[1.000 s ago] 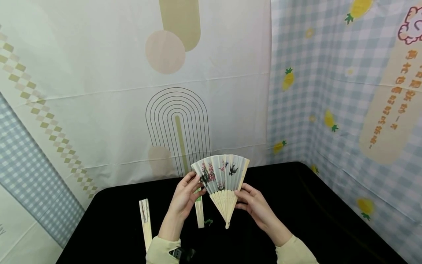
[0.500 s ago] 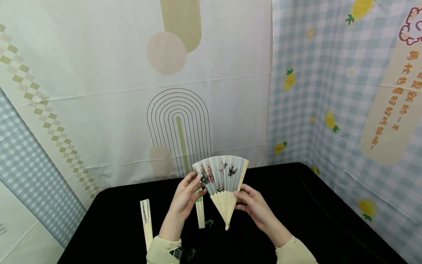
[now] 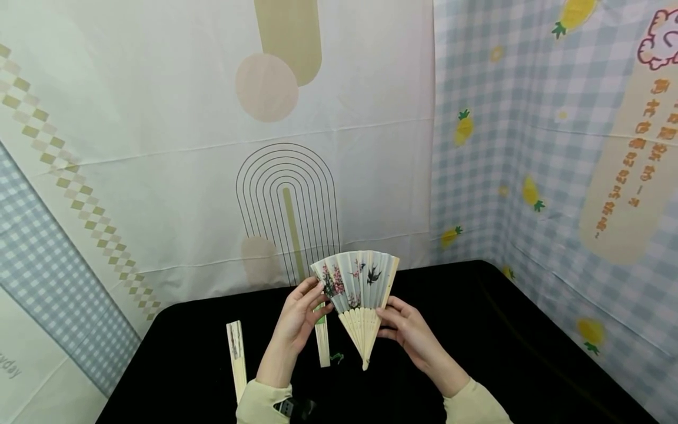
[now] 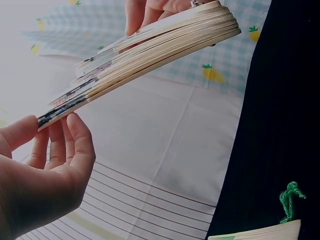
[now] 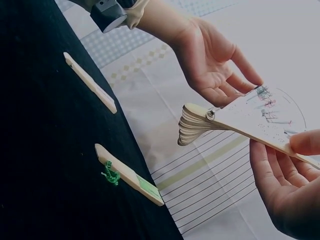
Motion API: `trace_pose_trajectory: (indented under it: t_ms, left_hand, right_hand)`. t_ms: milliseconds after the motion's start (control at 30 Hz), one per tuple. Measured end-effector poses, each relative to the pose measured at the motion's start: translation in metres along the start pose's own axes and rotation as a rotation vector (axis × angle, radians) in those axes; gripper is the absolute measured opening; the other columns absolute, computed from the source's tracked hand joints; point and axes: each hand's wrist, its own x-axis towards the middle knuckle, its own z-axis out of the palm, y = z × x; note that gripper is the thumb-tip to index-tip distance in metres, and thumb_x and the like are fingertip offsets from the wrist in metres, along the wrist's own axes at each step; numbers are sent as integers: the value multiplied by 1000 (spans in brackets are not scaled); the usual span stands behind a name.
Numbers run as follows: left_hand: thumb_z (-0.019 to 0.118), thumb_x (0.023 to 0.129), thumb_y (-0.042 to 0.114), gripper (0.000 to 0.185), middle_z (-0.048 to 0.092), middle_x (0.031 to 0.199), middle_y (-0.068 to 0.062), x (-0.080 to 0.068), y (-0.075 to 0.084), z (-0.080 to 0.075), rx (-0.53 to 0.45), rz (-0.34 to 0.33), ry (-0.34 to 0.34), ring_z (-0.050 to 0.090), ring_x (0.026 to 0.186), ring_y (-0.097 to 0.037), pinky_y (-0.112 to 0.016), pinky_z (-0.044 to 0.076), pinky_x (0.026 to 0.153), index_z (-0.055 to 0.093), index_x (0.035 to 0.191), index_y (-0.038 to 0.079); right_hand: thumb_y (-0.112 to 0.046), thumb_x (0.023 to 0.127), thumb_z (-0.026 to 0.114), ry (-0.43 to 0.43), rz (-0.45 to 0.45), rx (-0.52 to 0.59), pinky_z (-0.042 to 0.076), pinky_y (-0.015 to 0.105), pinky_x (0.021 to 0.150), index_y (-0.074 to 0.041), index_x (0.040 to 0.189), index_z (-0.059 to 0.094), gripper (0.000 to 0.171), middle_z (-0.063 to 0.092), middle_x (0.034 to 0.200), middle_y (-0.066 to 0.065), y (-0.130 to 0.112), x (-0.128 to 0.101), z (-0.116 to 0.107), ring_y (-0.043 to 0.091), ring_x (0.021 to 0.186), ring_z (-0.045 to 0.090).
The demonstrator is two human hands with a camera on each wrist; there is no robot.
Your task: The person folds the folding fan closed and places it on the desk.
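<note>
Bamboo-ribbed and painted with blossoms and birds, the paper fan (image 3: pixel 356 294) is being held half spread above the black table (image 3: pixel 503 353). The left hand (image 3: pixel 298 318) is pinching its left outer edge, and the right hand (image 3: pixel 408 330) is gripping the right guard stick. By my reading the spreading is partway along; the next move likely calls for drawing the guards further apart. Two folded fans (image 3: pixel 236 358) (image 3: pixel 321 341) are lying on the table beside the left arm.
</note>
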Motion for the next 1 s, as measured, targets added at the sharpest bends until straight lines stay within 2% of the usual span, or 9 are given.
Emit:
trace_pose_trajectory:
  t_ms: [400,833,1000]
  left_hand:
    - [60,102,11,28,67,104,-5,0,-1,2,50,4,-17,65,88,-15,-30,56,76,58,127,-2]
    - [61,101,10,25,66,106,-7,4,-3,5,108,-6,34,65,87,-16,-31,58,76,61,124,-1]
    - [62,101,8,37,61,112,-8,2,-5,4,121,-19,39,65,87,-14,-30,58,76,55,134,-5]
  right_hand:
    - [-20,103,60,4,22,-8,59,37,84,7,144,44,52,68,116,10,-2,-4,-1,20,99,68]
    - [-19,101,63,37,-5,-53,60,35,81,8,138,50,48,69,116,13,-1,-2,0,20,98,69]
    - [-19,100,64,46,7,-43,60,34,80,9,137,51,48,70,114,11,-1,-4,2,19,97,69]
